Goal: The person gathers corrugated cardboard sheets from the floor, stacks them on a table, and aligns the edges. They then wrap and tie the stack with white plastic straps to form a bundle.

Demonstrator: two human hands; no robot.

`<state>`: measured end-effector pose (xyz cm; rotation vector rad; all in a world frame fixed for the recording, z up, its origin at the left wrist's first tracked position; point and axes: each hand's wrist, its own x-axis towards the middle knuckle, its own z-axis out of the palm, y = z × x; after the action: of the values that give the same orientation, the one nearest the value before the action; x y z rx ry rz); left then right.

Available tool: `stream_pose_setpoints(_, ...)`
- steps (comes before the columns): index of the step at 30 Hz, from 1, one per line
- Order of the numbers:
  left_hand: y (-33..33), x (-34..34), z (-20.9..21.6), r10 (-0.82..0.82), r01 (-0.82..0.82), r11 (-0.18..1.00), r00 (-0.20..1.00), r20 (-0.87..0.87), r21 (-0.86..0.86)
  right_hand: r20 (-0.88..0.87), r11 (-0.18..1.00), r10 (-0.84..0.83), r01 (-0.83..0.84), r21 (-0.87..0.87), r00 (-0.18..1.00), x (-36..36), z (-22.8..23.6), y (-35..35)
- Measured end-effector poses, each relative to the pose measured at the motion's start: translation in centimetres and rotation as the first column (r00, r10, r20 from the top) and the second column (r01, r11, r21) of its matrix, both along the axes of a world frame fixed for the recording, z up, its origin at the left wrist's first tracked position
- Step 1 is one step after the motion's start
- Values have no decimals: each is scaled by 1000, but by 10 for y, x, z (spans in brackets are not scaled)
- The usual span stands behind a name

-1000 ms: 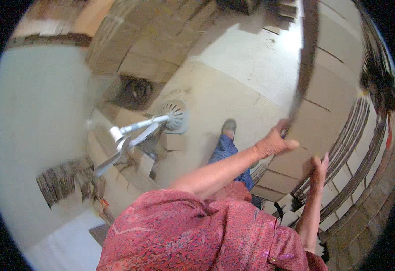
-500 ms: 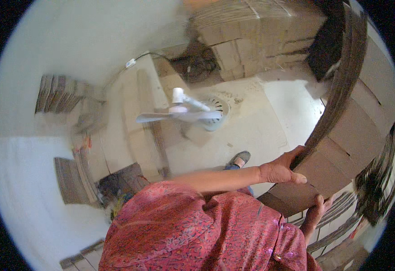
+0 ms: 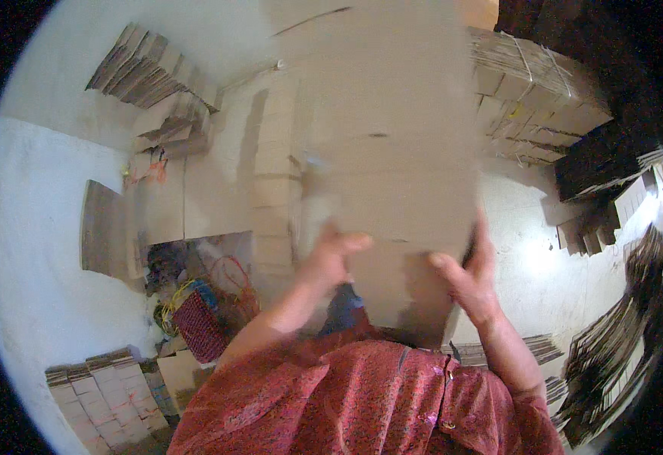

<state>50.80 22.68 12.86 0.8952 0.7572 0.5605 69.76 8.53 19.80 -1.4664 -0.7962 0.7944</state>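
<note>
A long stack of flat cardboard sheets (image 3: 392, 182) is held out in front of me, its far end toward the top of the view. My left hand (image 3: 333, 259) grips its left edge, thumb on the top face and fingers partly hidden and blurred. Closed on the opposite edge, my right hand (image 3: 469, 279) also has its thumb on top. Short dark slits mark the top sheet. The near end of the stack is close to my red patterned shirt (image 3: 362, 394).
Left of the stack, a row of cardboard (image 3: 274, 174) lies on the floor. Cardboard piles (image 3: 142, 68) stand by the wall, a tied bundle (image 3: 532, 83) sits far right, and more sheets (image 3: 612, 326) line the right side. A dark red woven basket (image 3: 199, 326) lies among cords.
The cardboard stack has swung from my right side to straight in front of me, both hands still on it. My view has turned, and the stack now covers the fan.
</note>
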Motion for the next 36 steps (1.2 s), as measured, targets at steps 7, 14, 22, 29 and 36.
stream_pose_setpoints(7,169,-113,15,218,-219,957,976,-26,-192,224,990,110,-126,56,968,-118,-53,183)
stream_pose_setpoints(14,300,-183,-62,127,-151,983,969,-210,-104,-97,995,75,-81,-59,992,-207,-139,305)
stream_pose_setpoints(22,387,-197,-226,-9,1,1000,881,-473,-18,-62,894,36,-60,-445,997,-223,-250,372)
stream_pose_setpoints(29,373,-172,-206,7,31,998,849,-528,62,143,844,73,16,-536,987,-214,-274,383)
stream_pose_setpoints(36,384,-166,-201,-15,156,978,708,-706,136,166,814,84,29,-581,983,-223,-274,392)
